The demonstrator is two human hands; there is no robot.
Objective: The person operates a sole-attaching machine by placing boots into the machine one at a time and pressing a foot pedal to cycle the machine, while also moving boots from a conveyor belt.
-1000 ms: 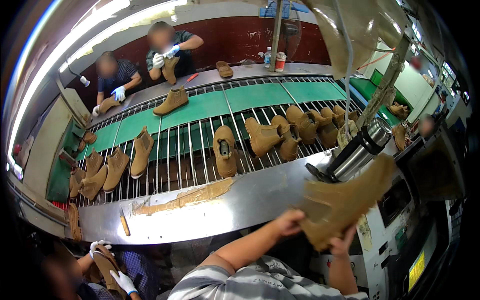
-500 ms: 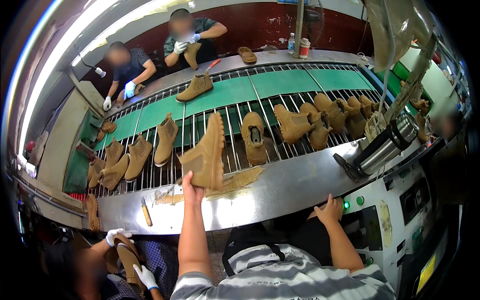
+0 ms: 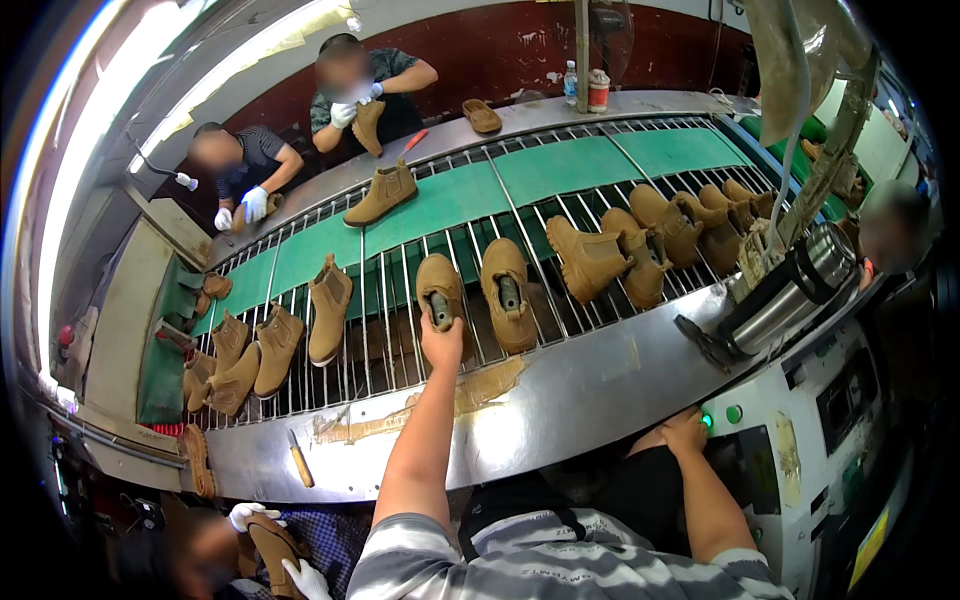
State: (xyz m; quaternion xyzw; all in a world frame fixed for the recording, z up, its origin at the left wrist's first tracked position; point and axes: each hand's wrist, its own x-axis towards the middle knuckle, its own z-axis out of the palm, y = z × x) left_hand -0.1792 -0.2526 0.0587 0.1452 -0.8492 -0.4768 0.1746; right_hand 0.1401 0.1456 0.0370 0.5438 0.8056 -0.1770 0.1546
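Note:
My left hand is closed on the back of a tan Chelsea boot, which stands toe-away on the metal bars of the conveyor. A grey shoe last shows in the boot's opening. Just right of it is a matching boot, also with a last inside. Low on the right, my right hand lies with fingers loosely stretched near my knee, close to a lit green button; I see nothing held in it.
More tan boots stand on the bars to the left and right. A knife lies on the steel ledge. A steel flask stands at right. Gloved co-workers handle boots across the line and at lower left.
My left hand has lowered the boot from upright in the air, sole to the right, onto the bars beside the matching boot. My right hand has shifted slightly right and down.

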